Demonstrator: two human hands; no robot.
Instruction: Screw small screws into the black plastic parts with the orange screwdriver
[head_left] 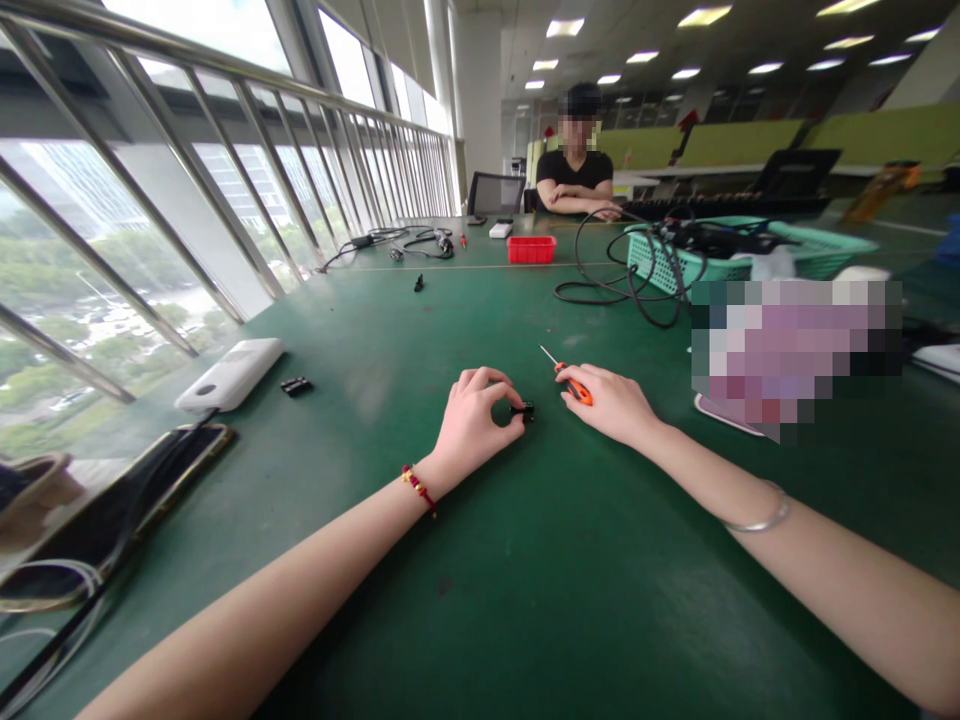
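Your left hand [476,420] was near the middle of the frame, its thumb and index finger almost closed around a small black part [528,411]. Your fingertips covered one side of this part, so its full shape was hard to see. Your right hand [609,400] was just right of it, and its fingers were bent over the orange and black screwdriver [575,386]. The handle was partly hidden under them; the thin metal shaft pointed to the upper left, free of the hand.

On the green table [480,560], a second black piece [297,386] lay at the left, beside the white device [231,375], but its details were too small to tell. At the lower left, the dark phone [150,490] was partly covered by cables, and the brown object [37,495] was cut by the frame edge. At the right, blurred squares hid a pinkish thing [787,350]. Behind it, the cables in the green basket [817,243] were tangled, so you could not separate them.
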